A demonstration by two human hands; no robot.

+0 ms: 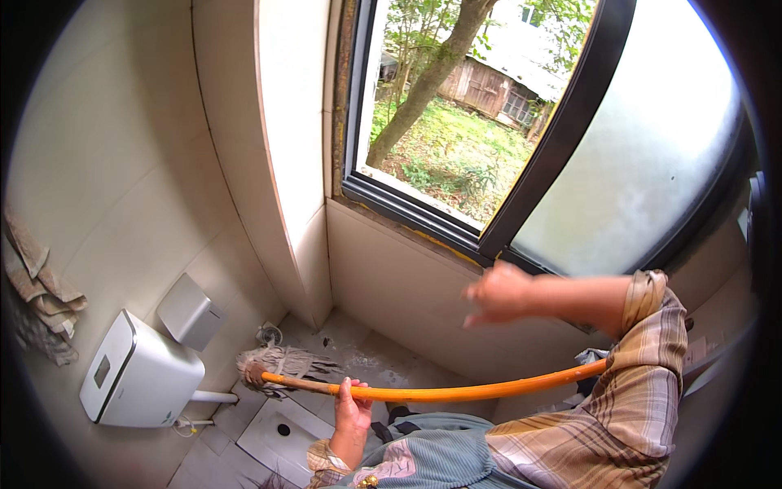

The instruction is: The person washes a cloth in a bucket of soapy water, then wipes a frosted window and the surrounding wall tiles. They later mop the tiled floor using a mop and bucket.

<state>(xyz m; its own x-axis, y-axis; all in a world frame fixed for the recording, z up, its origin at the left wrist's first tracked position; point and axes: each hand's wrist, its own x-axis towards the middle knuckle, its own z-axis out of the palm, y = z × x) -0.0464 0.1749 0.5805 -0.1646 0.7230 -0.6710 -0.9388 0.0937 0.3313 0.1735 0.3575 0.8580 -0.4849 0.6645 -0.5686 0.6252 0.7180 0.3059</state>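
A string mop with an orange handle [464, 394] lies across the view. Its grey, wet-looking strands [289, 363] hang at the left, above the floor near the wall corner. My left hand [351, 417] grips the handle not far from the mop head, thumb on top. The other end of the handle runs to the right and disappears behind my right sleeve. My right hand [501, 295] is raised in front of the wall below the window, apart from the handle. Motion smears its fingers.
A white cistern [142, 375] and a grey box [189, 312] are on the left wall, with cloths [41, 285] hanging farther left. Below is a squat toilet [281, 432]. A dark-framed sliding window [423, 220] stands open ahead. Small items lie on the right.
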